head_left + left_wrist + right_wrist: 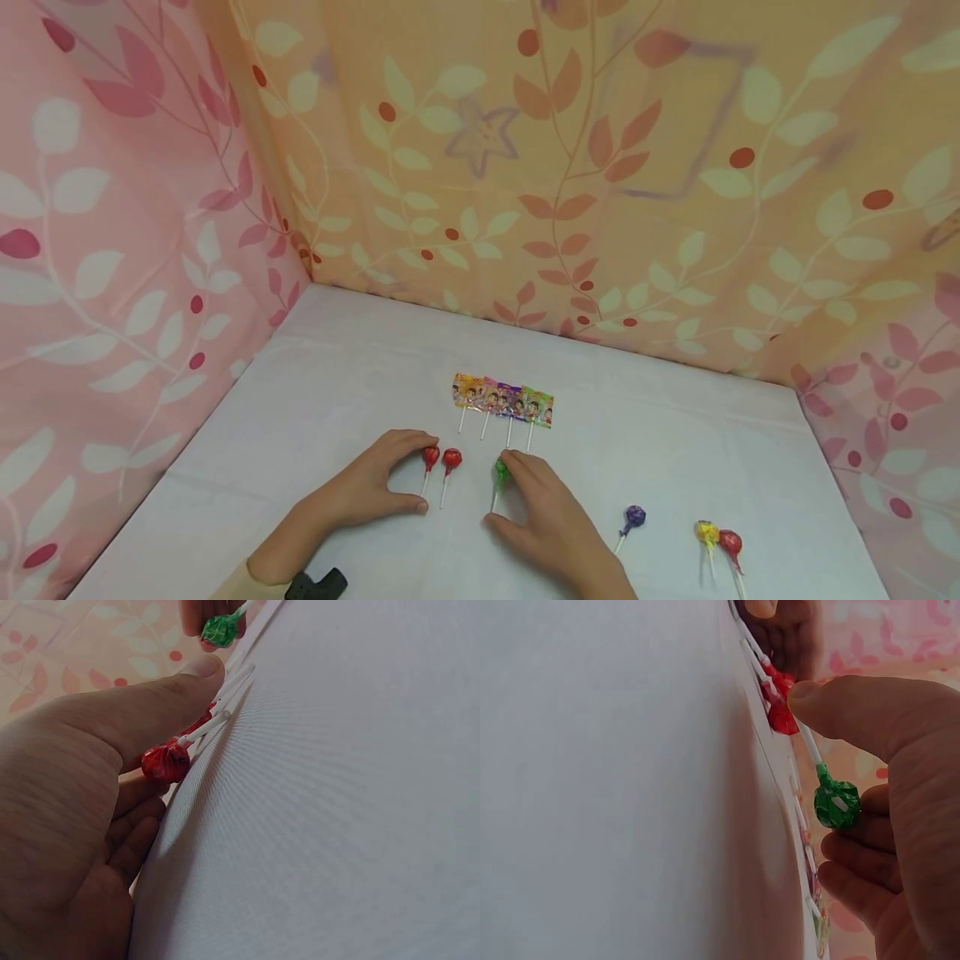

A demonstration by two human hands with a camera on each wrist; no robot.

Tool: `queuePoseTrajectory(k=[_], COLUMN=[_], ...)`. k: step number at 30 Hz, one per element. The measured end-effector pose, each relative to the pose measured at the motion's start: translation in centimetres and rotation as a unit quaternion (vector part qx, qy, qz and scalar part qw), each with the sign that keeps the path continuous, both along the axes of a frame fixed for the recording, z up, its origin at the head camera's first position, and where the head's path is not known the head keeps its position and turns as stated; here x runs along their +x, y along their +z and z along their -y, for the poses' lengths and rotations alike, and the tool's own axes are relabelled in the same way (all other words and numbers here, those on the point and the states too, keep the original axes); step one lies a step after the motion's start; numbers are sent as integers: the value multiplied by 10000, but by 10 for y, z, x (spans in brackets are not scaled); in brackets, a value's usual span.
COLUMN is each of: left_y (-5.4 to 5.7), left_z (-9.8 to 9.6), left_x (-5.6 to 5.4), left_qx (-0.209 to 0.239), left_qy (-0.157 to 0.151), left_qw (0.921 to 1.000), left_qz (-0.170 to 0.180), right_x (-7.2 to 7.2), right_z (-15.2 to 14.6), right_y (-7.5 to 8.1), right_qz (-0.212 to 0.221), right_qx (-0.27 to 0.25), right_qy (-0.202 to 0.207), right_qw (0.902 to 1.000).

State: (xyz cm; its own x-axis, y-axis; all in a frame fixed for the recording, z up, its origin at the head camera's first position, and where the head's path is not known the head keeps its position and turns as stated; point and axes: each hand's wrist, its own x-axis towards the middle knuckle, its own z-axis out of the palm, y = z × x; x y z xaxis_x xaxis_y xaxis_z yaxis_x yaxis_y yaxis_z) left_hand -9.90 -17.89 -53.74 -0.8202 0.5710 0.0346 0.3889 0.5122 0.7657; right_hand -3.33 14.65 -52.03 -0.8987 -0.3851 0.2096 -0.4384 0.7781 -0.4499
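Observation:
Two red lollipops [452,458] lie side by side on the white table, sticks towards me. My left hand [375,482] curves loosely around the left one, fingertips right at its candy and thumb by the stick's end. In the left wrist view that red lollipop [166,762] shows below the thumb, its stick end free. My right hand [543,521] holds a green lollipop [501,472] lengthwise, thumb at the stick end and fingers at the candy. In the right wrist view the green lollipop [837,804] spans between thumb and fingers, close over the table.
A row of flat wrapped lollipops [510,402] in orange, pink, purple and green lies beyond the hands. To the right are a purple lollipop [634,517], a yellow lollipop [707,532] and another red lollipop [731,546]. Patterned cloth walls [480,208] stand around the table [360,358].

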Motion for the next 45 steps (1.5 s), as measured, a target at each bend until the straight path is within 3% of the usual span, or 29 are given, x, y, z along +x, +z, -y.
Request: queuePoseTrajectory(k=[10, 18, 32, 45], left_y=[-1, -4, -5, -4], left_z=[2, 1, 1, 1], left_x=[0, -2, -3, -2], left_qx=[5, 69, 79, 69], left_qy=[-23, -128, -105, -78], left_qw=[10000, 9994, 9997, 9998], left_qz=[-66, -319, -201, -149], right_x=[-9, -16, -22, -22], right_z=[20, 32, 38, 39], right_y=[0, -1, -7, -8], right_qz=[75, -39, 161, 19], right_qx=[-21, 80, 166, 131], right_qy=[236, 386, 413, 467], right_qw=[9997, 9992, 9989, 9988])
